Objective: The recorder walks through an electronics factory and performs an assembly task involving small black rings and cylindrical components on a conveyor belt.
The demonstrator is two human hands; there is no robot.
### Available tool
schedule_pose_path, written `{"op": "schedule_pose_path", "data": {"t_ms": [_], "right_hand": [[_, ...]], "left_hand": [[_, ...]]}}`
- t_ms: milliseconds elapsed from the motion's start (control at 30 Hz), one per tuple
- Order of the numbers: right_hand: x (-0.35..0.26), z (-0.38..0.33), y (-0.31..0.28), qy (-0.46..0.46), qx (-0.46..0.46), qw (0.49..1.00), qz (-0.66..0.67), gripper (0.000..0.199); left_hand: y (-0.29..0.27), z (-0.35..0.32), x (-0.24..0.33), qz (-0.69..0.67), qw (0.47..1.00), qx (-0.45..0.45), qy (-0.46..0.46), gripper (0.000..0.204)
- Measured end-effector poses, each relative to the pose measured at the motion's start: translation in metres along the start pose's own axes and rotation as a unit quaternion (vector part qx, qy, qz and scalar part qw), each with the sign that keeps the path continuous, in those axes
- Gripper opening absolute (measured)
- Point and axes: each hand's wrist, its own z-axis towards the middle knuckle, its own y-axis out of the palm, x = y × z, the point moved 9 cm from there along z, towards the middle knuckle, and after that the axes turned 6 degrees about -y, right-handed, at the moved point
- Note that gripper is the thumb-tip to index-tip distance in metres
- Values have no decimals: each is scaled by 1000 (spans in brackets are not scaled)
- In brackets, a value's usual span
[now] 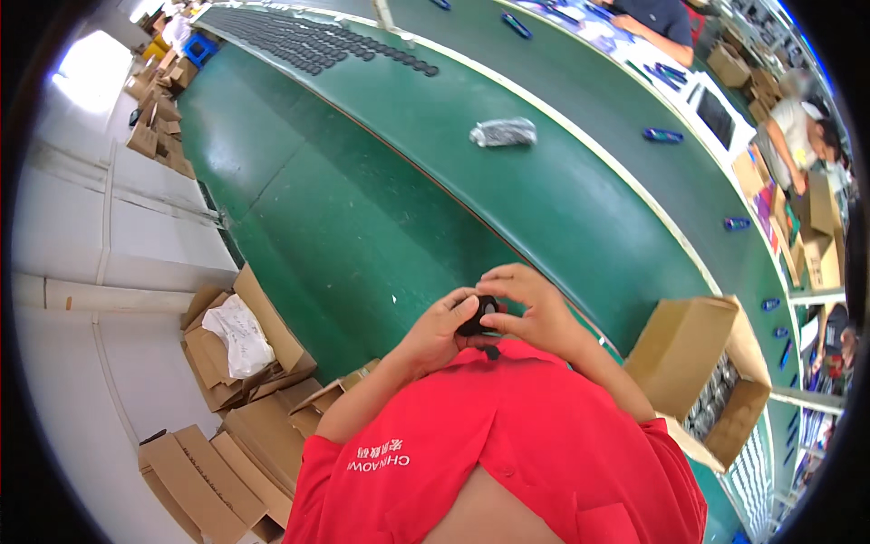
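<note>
Landmark: green workbench (381, 208), near edge.
Part: small black part (478, 316) held above that edge, close against the red shirt (507, 444).
Left hand (441, 331): fingers curled, pinching the part's left side.
Right hand (530, 313): fingers bent over the top and right side, pinching it.
Relation: part lies between both hands, equally near; long axis cannot be told.
Beside: open cardboard box (702, 376) at the workbench's right.

A long green tabletop (381, 208) carries a clear-wrapped bundle (503, 132), rows of small black parts (308, 41), and an open cardboard box (702, 372).
</note>
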Motion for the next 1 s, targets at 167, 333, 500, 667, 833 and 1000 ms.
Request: {"op": "schedule_pose_path", "data": {"t_ms": [167, 333, 500, 667, 833, 1000], "right_hand": [[43, 70, 39, 31, -65, 997, 18, 26], [89, 151, 38, -13, 1, 999, 37, 25], [156, 245, 45, 147, -2, 980, 131, 23], [221, 302, 59, 302, 20, 905, 297, 19], [290, 353, 41, 331, 189, 873, 304, 15], [356, 428, 54, 340, 304, 855, 247, 16]], "left_hand": [[-55, 14, 54, -32, 999, -1, 5, 36], [-102, 56, 135, 8, 997, 74, 18, 32], [-152, 97, 230, 41, 981, 179, 61, 26], [-189, 119, 304, 4, 971, 225, 78, 24], [-249, 147, 366, -81, 981, 171, 43, 30], [-334, 167, 441, -96, 984, 149, 12, 34]]}}
